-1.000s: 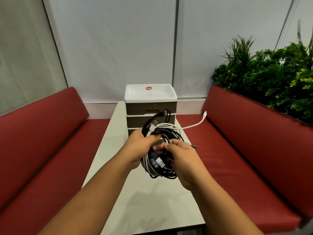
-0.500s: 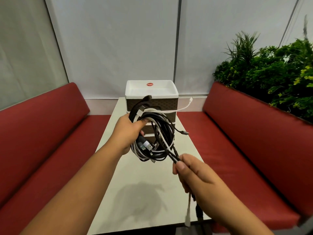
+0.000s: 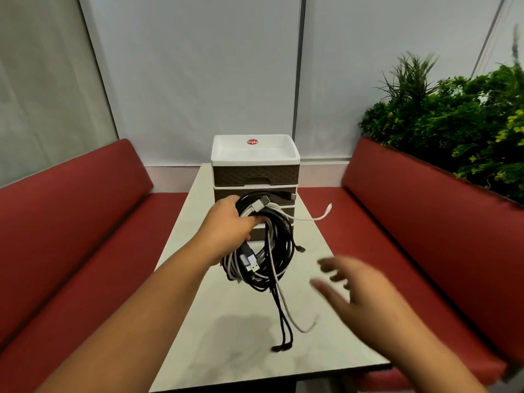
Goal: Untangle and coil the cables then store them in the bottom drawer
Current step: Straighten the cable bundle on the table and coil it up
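Note:
My left hand [image 3: 228, 228] grips the top of a bundle of black and white cables [image 3: 272, 245], held up above the table in front of the drawer unit [image 3: 255, 177]. Several loose ends hang from the bundle; a black pair and a white end dangle low [image 3: 283, 316], and one white end sticks out to the right [image 3: 320, 215]. My right hand [image 3: 360, 290] hovers to the right of the bundle, fingers spread, blurred, holding nothing. The unit's lower drawers are mostly hidden behind the cables.
The drawer unit with a white top tray stands at the far end of a narrow pale table [image 3: 249, 350]. Red benches [image 3: 71, 239] run along both sides. Green plants [image 3: 459, 131] fill the back right.
My right hand let go of the cable ends it was pulling and moved right, opening. The released ends now hang down from the bundle. My left hand kept its grip.

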